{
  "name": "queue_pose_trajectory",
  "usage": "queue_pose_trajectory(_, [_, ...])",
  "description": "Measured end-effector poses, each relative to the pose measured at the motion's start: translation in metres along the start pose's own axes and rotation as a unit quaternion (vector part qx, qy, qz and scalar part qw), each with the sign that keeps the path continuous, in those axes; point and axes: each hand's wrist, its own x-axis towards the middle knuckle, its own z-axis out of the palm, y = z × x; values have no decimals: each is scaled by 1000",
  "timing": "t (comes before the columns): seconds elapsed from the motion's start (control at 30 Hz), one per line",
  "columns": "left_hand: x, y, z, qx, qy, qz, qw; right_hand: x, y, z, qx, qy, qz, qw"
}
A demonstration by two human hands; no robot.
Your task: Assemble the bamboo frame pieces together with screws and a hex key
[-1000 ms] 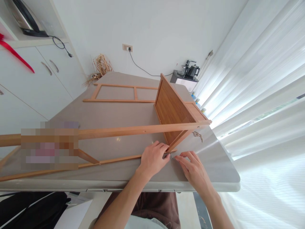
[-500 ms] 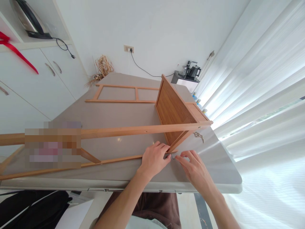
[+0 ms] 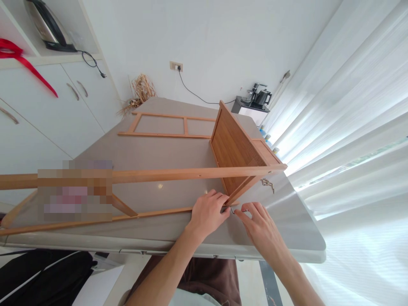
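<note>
A wooden frame stands on its long edge along the front of the table, joined to an upright slatted or grooved wooden panel. My left hand is closed around the lower corner where the frame's bottom rail meets the panel. Beside that corner, my right hand pinches a thin bent metal hex key, whose tip is at the joint. The joint itself is partly covered by my left fingers. Several loose screws lie in a small pile beyond my right hand.
A second wooden frame lies flat behind, on the grey table. Dried stalks stand at the far left corner. A black kettle sits on a small stand at the back. White curtains hang along the right side.
The view has shifted slightly, so the scene sits a little further right. Both hands keep their places at the corner, and the hex key's angle differs slightly at most.
</note>
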Motion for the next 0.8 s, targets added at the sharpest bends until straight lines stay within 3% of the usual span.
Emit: queue_pose_trajectory(0.8, [1,-1,2,-17,1,4,1000,-7,6,11,83,23,47,995])
